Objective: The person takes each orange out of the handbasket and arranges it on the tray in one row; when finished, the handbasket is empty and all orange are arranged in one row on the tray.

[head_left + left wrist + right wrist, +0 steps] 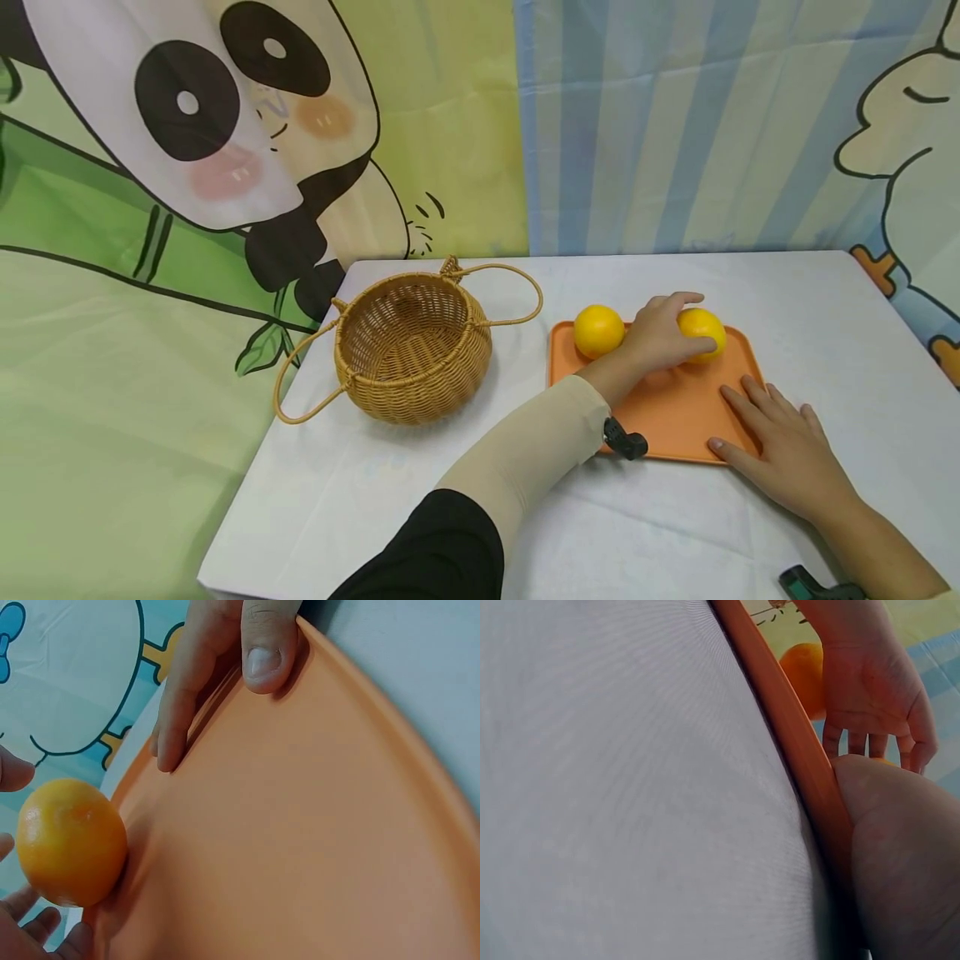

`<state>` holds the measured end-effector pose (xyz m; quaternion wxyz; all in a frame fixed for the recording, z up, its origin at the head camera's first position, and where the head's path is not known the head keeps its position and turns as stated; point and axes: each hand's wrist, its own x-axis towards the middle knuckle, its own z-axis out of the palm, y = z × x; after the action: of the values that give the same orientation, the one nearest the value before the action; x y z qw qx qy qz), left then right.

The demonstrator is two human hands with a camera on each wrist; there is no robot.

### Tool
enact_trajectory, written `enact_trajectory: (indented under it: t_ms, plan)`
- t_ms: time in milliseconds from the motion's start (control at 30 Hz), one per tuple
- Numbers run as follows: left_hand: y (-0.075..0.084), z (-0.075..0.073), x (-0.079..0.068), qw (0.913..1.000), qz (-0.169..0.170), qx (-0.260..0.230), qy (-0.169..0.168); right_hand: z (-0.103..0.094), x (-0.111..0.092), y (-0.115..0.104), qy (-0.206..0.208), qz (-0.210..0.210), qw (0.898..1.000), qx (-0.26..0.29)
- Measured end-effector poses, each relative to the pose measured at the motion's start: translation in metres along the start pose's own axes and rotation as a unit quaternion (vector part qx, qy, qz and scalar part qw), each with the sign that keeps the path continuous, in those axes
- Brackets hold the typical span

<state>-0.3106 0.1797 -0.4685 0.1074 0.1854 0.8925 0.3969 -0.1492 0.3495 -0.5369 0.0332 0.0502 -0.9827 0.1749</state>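
My left hand (660, 333) reaches across an orange tray (660, 417) to a yellow-orange orange fruit (708, 323) at its far right side. In the head view its thumb and fingers lie on either side of the fruit; in the left wrist view a gap shows between the fruit (71, 841) and one digit (13, 769). A second orange (598, 331) sits at the tray's far left corner, left of the hand. My right hand (787, 450) lies over the tray's near right edge, its fingers extended and its thumb (262, 664) on the tray.
A round wicker basket (420, 400) with two raised loop handles stands left of the tray. White cloth (360, 508) covers the table. Behind it hang printed curtains (450, 125) with a panda and stripes.
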Motion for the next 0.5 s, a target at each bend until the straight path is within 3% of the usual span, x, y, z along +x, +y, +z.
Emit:
enact_trajectory:
  t_ms: [500]
  plan:
    - [0.0048, -0.0026, -0.0041, 0.9995, 0.013, 0.026, 0.012, -0.0039, 0.0017, -0.0005, -0.007, -0.004, 1.000, 0.003]
